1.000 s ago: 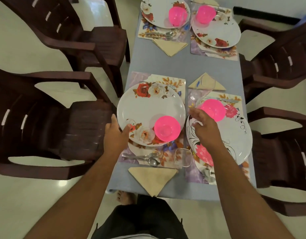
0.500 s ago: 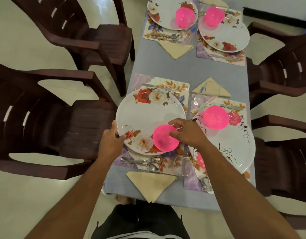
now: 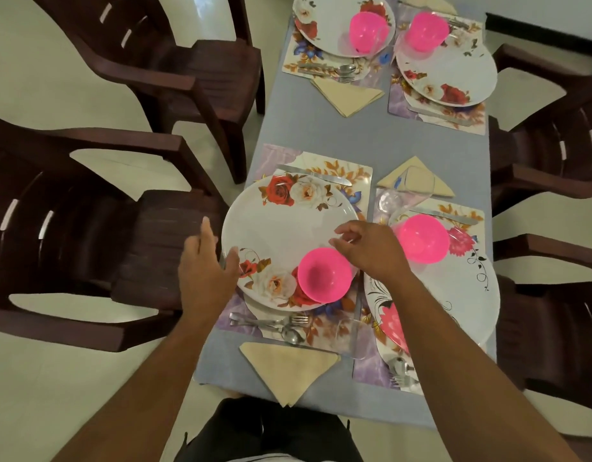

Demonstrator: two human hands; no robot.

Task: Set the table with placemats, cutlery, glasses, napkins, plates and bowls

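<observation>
Table (image 3: 354, 135) – hands (image 3: 208, 275) open, empty.

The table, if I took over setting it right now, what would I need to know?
Left hand: open, at the near-left plate rim.
Right hand: loosely curled, holding nothing, just above that plate's pink bowl.
Done: four places show placemat, plate and pink bowl; three napkins show fully, a fourth pokes in at the top edge. Knife, fork and spoon flank the near-left plate.
Left: glasses are hard to count; check each place has one, then straighten.
</observation>
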